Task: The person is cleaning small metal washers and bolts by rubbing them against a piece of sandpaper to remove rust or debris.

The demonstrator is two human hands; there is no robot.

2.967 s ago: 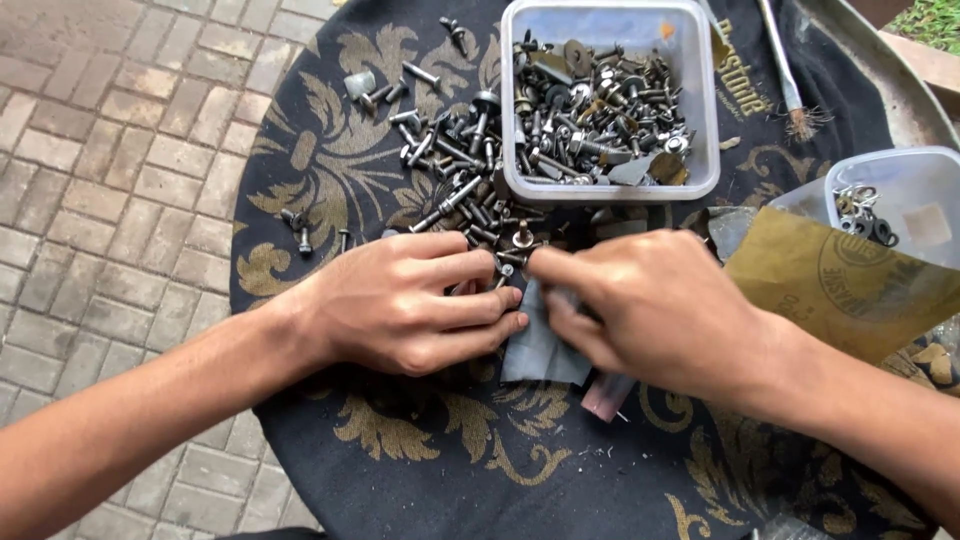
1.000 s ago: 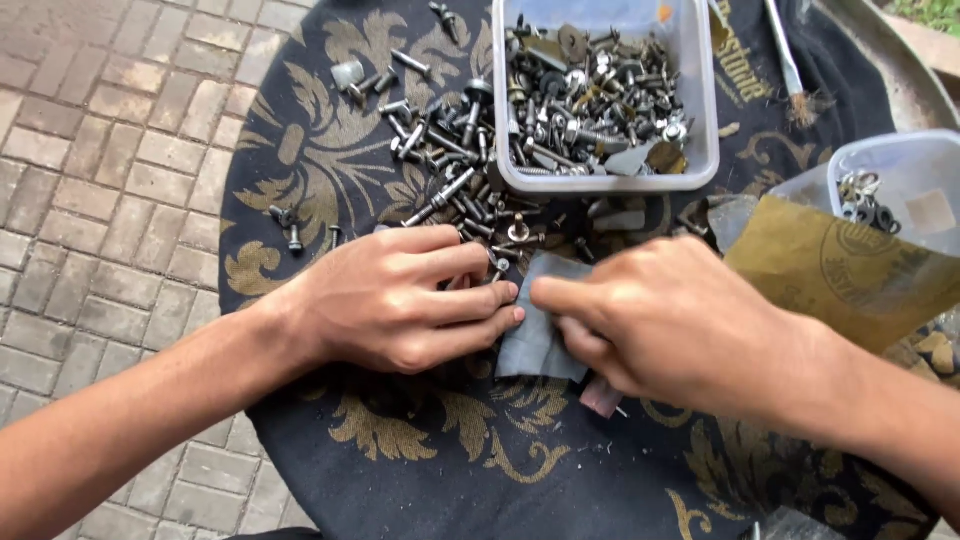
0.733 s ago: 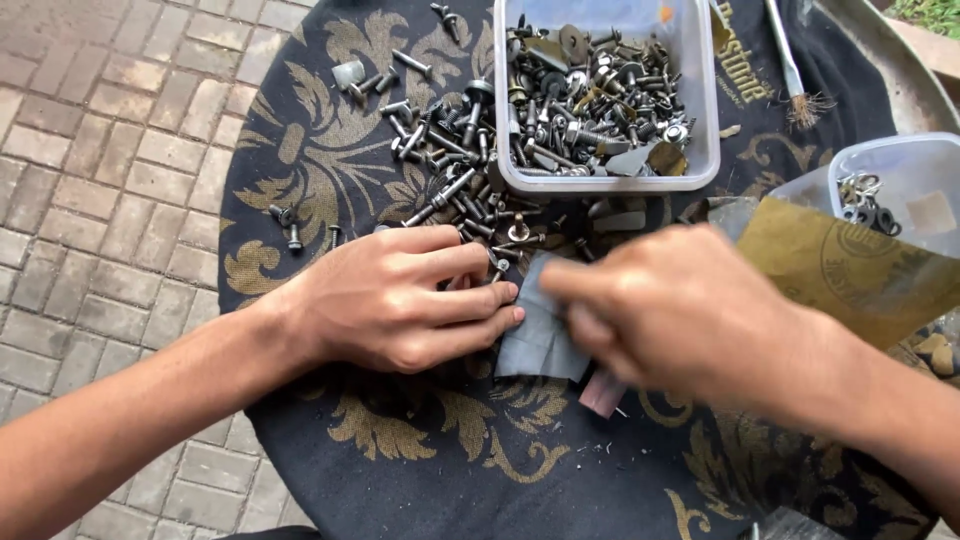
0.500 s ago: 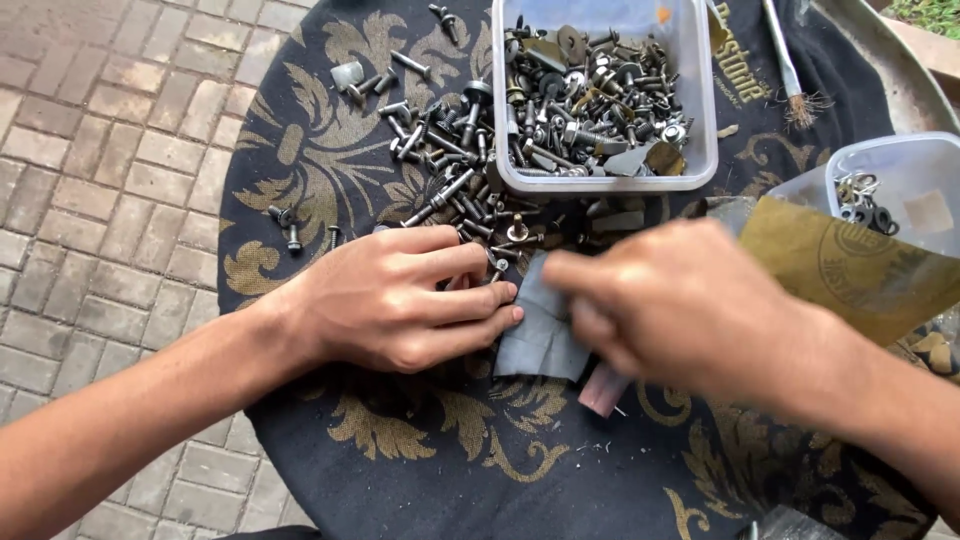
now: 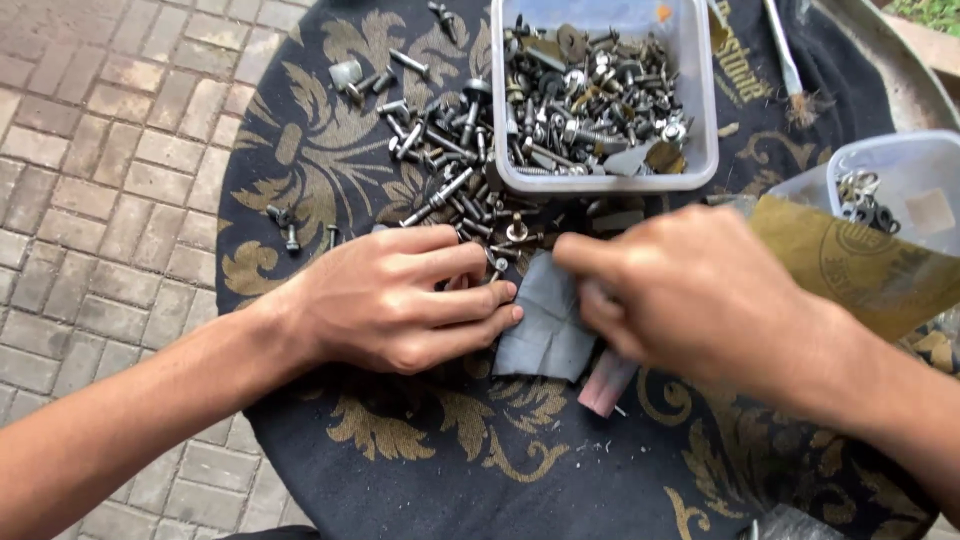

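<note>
On the far left there's just brick paving (image 5: 90, 150), then the round worktop (image 5: 330, 470) with its black cloth and gold leaf pattern starts. A few stray screws (image 5: 290, 232) sit near its left edge, well apart from the main heap.

The left hand (image 5: 400, 300) lies palm down on the cloth, fingers (image 5: 470, 300) stretched nearly flat and pointing right. It looks like they're pinning something small against the cloth, but I can't tell what, it's hidden under them. Their tips touch the left edge of a folded grey scrap of sandpaper (image 5: 545, 325).

That scrap is the thing both hands are on. It lies flat between them, long axis running away from the person, toward the loose bolts (image 5: 450, 170) and the clear plastic tub of hardware (image 5: 600, 100) behind it. The right hand (image 5: 700, 290) is blurred, fingers curled down over the scrap's right side; whether they pinch it or just press, can't say. Both hands are about equally close. A pinkish block (image 5: 607, 385) pokes out below.

Further right: a tan sandpaper sheet (image 5: 860, 265), a second clear tub (image 5: 900, 190), and a small brush (image 5: 790, 70) up top.
</note>
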